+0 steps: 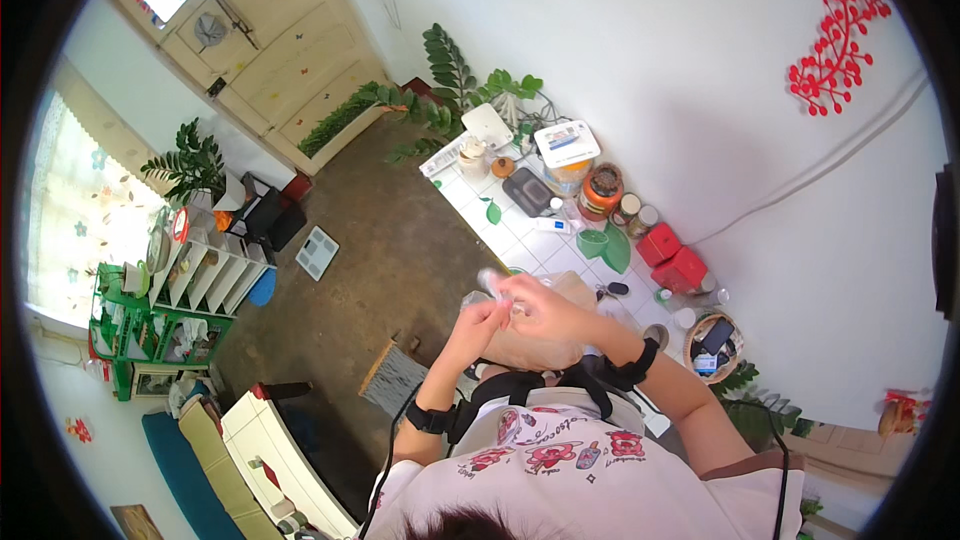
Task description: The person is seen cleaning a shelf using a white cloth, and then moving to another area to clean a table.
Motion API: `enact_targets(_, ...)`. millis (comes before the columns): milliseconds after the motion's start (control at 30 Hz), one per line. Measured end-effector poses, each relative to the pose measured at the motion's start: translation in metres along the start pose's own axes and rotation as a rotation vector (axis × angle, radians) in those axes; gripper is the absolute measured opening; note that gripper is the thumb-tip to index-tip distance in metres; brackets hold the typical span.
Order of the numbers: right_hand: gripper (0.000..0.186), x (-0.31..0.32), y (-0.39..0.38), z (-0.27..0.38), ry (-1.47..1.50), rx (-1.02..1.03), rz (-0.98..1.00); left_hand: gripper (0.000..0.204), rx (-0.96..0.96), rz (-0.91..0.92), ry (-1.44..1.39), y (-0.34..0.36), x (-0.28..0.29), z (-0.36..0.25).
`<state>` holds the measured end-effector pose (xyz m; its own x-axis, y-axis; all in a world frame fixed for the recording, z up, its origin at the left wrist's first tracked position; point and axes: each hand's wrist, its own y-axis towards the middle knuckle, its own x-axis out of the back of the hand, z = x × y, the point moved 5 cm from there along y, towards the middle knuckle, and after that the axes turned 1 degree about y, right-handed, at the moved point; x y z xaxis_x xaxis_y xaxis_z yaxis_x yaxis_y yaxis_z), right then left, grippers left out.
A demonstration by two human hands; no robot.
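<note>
1. While both forearms rise from the lower part of the frame, the left hand (480,326) and the right hand (545,310) meet near the centre, fingertips close together.
2. The right hand's grip is narrow, closed around a small whitish item (488,281) that juts up past the fingers, just left of the frame's middle; it is blurred, so its exact kind cannot be told.
3. The left hand's fingers are bunched narrowly beside the right ones; whether they also pinch the item, I cannot tell.
4. Directly below the hands, at the centre, sits a pale translucent plastic bag (530,348), partly covered by them.
5. Dark bands circle both wrists, the left one (431,420) lower in the frame than the right one (638,364).
6. Right of the hands, a dark oval object (618,289) lies on the white-tiled table (528,247), with two red boxes (672,256) farther right.
7. Above centre stand an orange-toned jar (600,198) and a black tray (527,192).
8. Right of centre, a round basket (689,348) holds a dark phone-like object (716,336).
</note>
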<state>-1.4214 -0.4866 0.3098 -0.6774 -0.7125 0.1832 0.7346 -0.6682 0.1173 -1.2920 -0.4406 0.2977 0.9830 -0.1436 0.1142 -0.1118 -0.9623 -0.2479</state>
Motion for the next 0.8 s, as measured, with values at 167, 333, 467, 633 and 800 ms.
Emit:
enact_targets(167,0.023,-0.027,0.029,-0.002,-0.335,0.156,-0.014,0.030,0.012,-0.016,0.150,-0.022,0.038,-0.011)
enact_targets(333,0.018,-0.077,0.069,-0.012,-0.388,0.012,0.115,0.026,0.031,-0.162,0.401,-0.043,0.103,-0.001)
enact_targets(467,0.027,-0.128,0.115,-0.049,-0.239,0.001,0.284,0.022,-0.192,-0.303,0.405,-0.060,0.155,0.009)
enact_targets(633,0.025,-0.173,0.169,0.030,0.542,-0.136,0.393,0.015,-0.153,-0.424,0.086,-0.089,0.225,0.029)
enact_targets(800,0.019,-0.224,0.213,0.023,0.435,-0.172,0.434,0.018,-0.075,-0.517,0.064,-0.114,0.271,0.035)
